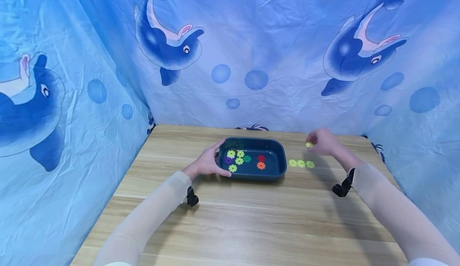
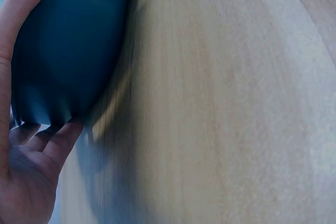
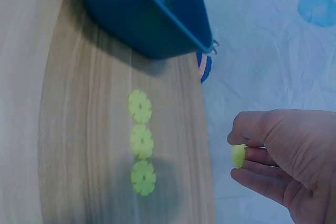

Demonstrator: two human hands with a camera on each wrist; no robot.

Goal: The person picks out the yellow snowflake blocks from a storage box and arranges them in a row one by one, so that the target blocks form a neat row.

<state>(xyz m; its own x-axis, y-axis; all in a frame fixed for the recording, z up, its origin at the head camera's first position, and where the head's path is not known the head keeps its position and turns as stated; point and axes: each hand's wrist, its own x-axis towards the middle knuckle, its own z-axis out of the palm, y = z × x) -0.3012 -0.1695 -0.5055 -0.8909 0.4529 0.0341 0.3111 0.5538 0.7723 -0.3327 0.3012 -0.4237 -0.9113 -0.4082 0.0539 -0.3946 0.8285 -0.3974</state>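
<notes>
A dark blue plastic basin (image 1: 251, 175) stands on the wooden table with several snowflake discs inside: yellow-green, purple, green, red and orange. My left hand (image 1: 211, 161) grips its left end, the thumb along the near side and the fingers at the end wall. Right of the basin, three yellow-green snowflake discs (image 1: 301, 163) lie in a left-to-right row. Behind the row, my right hand (image 1: 324, 142) is raised over the table. Between thumb and fingers it pinches another yellow-green snowflake disc (image 3: 239, 156), seen partly edge-on in the right wrist view.
The wooden table (image 1: 248, 222) reaches back to a blue cloth backdrop (image 1: 280, 34) printed with dolphins. Cloth also hangs along the left and right sides. A black wrist mount (image 1: 192, 197) sits on the left forearm, another black mount (image 1: 344, 185) on the right.
</notes>
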